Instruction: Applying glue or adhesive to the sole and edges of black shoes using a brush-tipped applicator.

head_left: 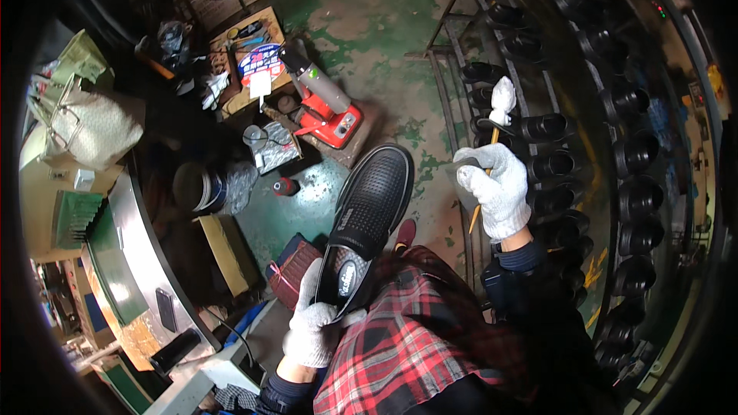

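My left hand (311, 332), in a white knit glove, is closed on the heel end of a black slip-on shoe (374, 204). The shoe tilts with its toe pointing up and away; its upper is perforated, and a light label shows on the insole. To the right and apart from the shoe, my gloved right hand (498, 188) is closed round a thin yellow stick (474, 219). White cloth (503, 100) is bundled at the stick's upper end. A greyish flat piece by those fingertips is too unclear to name.
Racks of black shoes (550, 163) stand on the right. A red and grey heat-gun-like device (332, 119) lies ahead, near a small red-capped bottle (285, 186). At left is a metal-edged bench (146, 238) with a phone (165, 309). A woven bag (98, 127) sits behind it.
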The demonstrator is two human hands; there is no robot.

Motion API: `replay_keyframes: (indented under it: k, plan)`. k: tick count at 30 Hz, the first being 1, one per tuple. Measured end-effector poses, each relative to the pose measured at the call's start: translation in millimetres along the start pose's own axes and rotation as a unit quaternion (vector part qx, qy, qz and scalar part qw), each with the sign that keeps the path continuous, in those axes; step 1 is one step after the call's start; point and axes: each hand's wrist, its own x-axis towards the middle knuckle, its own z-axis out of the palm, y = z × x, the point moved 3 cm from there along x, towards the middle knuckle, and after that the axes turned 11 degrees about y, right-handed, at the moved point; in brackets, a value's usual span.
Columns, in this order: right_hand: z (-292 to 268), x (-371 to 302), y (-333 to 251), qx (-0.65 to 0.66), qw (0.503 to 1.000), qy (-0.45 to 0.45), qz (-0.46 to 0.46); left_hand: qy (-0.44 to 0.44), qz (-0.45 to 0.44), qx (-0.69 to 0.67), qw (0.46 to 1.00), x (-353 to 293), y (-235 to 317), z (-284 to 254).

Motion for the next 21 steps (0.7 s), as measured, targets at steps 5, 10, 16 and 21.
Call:
replay_keyframes:
  k: [5, 10, 16, 21]
  plan:
    - [-9, -13, 12, 0.076, 0.991, 0.032, 0.106, 0.032, 0.070, 0.122, 0.989, 6, 2, -6]
    - [-24, -27, 25, 0.043, 0.989, 0.052, 0.133, 0.088, -0.021, -0.082, 0.992, 17, 9, -3]
    - [-46, -42, 36, 0.032, 0.983, 0.092, 0.155, 0.025, 0.061, 0.066, 0.996, 38, 24, 10]
    - [-73, -44, 45, -0.061, 0.990, 0.102, 0.072, 0.029, 0.051, 0.172, 0.983, 80, 24, 35]
